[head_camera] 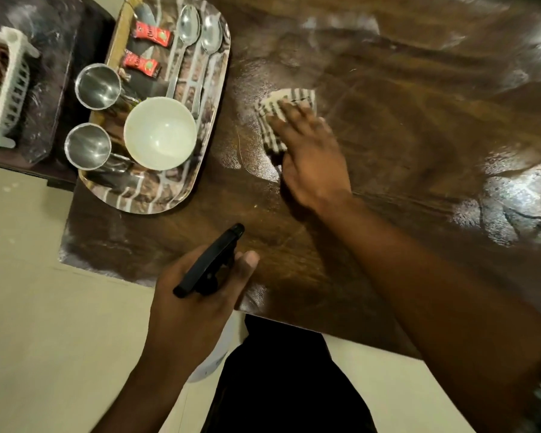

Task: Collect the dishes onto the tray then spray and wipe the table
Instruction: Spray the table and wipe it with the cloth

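Note:
My right hand (pixel 310 157) presses flat on a striped cloth (pixel 275 120) in the middle of the dark wooden table (pixel 419 126). My left hand (pixel 197 295) grips a spray bottle by its black nozzle head (pixel 210 260) at the table's near edge; the white bottle body (pixel 213 360) hangs below my palm. To the left, a patterned tray (pixel 156 198) carries a white bowl (pixel 160 132), two steel cups (pixel 98 86) (pixel 88 146), two spoons (pixel 188 29) (pixel 211 35) and two red sachets (pixel 152 34) (pixel 141 64).
A white plastic rack (pixel 10 89) stands on a dark side surface at far left. Pale tiled floor (pixel 44 339) shows below the table's near edge. The tabletop right of the cloth gleams with wet streaks and glare.

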Tool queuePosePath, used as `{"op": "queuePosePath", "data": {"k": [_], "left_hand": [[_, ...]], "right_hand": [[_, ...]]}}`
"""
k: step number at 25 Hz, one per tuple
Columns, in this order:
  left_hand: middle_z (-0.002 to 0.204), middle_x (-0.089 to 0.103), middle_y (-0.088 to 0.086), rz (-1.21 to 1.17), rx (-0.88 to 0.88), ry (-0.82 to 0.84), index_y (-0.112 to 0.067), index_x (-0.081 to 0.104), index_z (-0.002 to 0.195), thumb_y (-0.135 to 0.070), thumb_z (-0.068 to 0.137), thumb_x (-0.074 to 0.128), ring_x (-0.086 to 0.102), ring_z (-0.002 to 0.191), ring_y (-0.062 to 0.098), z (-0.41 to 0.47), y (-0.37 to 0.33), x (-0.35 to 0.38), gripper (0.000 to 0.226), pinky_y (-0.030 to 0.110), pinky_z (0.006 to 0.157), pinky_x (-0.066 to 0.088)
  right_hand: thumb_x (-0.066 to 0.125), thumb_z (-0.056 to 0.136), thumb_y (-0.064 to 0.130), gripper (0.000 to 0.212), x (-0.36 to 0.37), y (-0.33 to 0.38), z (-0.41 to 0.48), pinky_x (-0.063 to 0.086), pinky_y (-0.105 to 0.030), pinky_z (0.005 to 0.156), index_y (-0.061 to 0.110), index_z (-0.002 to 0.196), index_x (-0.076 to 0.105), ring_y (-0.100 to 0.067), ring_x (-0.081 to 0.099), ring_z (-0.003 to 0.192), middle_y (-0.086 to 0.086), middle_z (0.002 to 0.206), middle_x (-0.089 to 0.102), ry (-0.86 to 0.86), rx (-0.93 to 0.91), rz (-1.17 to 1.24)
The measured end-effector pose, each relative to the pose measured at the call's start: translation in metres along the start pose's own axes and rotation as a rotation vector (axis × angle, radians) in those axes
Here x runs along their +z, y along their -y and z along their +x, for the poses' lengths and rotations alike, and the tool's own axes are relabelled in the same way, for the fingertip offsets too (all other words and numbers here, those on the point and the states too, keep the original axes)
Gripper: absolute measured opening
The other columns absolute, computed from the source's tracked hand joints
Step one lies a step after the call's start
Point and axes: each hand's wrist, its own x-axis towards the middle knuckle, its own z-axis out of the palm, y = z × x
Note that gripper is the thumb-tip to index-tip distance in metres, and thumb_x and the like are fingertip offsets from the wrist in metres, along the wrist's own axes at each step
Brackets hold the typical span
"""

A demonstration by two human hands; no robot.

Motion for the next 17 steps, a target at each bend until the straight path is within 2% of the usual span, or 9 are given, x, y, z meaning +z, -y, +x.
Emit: {"op": "queuePosePath", "data": {"k": [2,3,5,7,8,10,13,15,17], "left_hand": [[0.069,0.066,0.004,-0.003,0.017,-0.022,-0.041,0.072,0.069,-0.041,0.075,0.082,0.06,0.052,0.006,0.006,-0.008,0.006,0.011,0.012,0.056,0.048],[0.068,0.065,0.008,0.01,0.028,-0.032,-0.039,0.072,0.07,-0.042,0.074,0.08,0.059,0.051,0.011,0.01,-0.013,0.011,0.01,0.012,0.055,0.046],[0.063,0.061,0.014,0.052,0.037,-0.055,-0.025,0.07,0.065,-0.041,0.075,0.079,0.057,0.05,0.018,0.02,-0.022,0.021,0.02,0.013,0.05,0.043],[0.061,0.061,0.011,0.093,0.059,-0.045,-0.024,0.066,0.06,-0.033,0.08,0.081,0.057,0.047,0.014,0.029,-0.029,0.03,0.027,0.014,0.047,0.042],[0.061,0.06,0.013,0.115,0.076,-0.023,-0.021,0.064,0.061,-0.033,0.081,0.082,0.056,0.047,0.017,0.033,-0.034,0.036,0.029,0.018,0.047,0.041],[0.064,0.06,0.014,0.14,0.098,0.01,-0.021,0.067,0.067,-0.04,0.077,0.081,0.056,0.048,0.019,0.039,-0.049,0.048,0.026,0.02,0.049,0.043],[0.061,0.068,0.001,0.033,0.132,0.047,-0.028,0.072,0.069,-0.034,0.077,0.082,0.056,0.042,0.003,0.048,-0.065,0.067,0.014,0.011,0.05,0.045],[0.052,0.064,-0.002,-0.016,0.136,0.053,-0.028,0.073,0.071,-0.032,0.079,0.083,0.053,0.041,0.002,0.054,-0.071,0.076,0.014,0.015,0.051,0.047],[0.054,0.061,0.009,0.001,0.122,0.044,-0.03,0.072,0.077,-0.039,0.078,0.083,0.053,0.041,0.01,0.061,-0.075,0.085,0.014,0.028,0.051,0.049]], "right_hand": [[0.045,0.099,0.015,0.071,0.011,0.011,-0.014,0.01,-0.055,0.135,0.029,0.167,0.032,-0.031,0.007,0.167,-0.002,0.179,0.018,0.035,0.055,0.014],[0.044,0.098,0.017,0.069,0.019,0.016,-0.034,0.013,-0.059,0.134,0.028,0.166,0.033,-0.033,0.006,0.167,-0.003,0.179,0.019,0.091,-0.01,0.016],[0.051,0.095,0.025,0.068,0.03,0.013,-0.087,0.019,-0.06,0.131,0.027,0.162,0.04,-0.033,0.01,0.167,-0.004,0.177,0.026,0.252,-0.327,-0.005],[0.062,0.094,0.033,0.077,0.024,-0.024,-0.127,0.014,-0.054,0.133,0.029,0.166,0.035,-0.03,0.013,0.166,-0.002,0.178,0.024,0.385,-0.675,-0.128],[0.062,0.095,0.035,0.08,0.011,-0.053,-0.132,0.011,-0.051,0.134,0.031,0.168,0.03,-0.028,0.014,0.166,-0.001,0.179,0.021,0.403,-0.73,-0.181],[0.056,0.094,0.028,0.077,-0.018,-0.113,-0.127,0.017,-0.05,0.132,0.032,0.167,0.032,-0.029,0.022,0.165,0.0,0.178,0.024,0.322,-0.545,-0.202],[0.047,0.09,0.015,0.072,-0.057,-0.182,-0.102,0.023,-0.053,0.131,0.028,0.161,0.046,-0.035,0.031,0.161,-0.007,0.174,0.035,0.01,0.033,-0.112],[0.044,0.091,0.014,0.073,-0.059,-0.179,-0.08,0.017,-0.052,0.133,0.026,0.163,0.042,-0.03,0.022,0.164,-0.005,0.176,0.03,-0.232,0.448,0.021],[0.043,0.092,0.016,0.075,-0.039,-0.141,-0.059,0.012,-0.053,0.134,0.024,0.166,0.037,-0.029,0.014,0.166,-0.005,0.178,0.024,-0.361,0.662,0.091]]}}
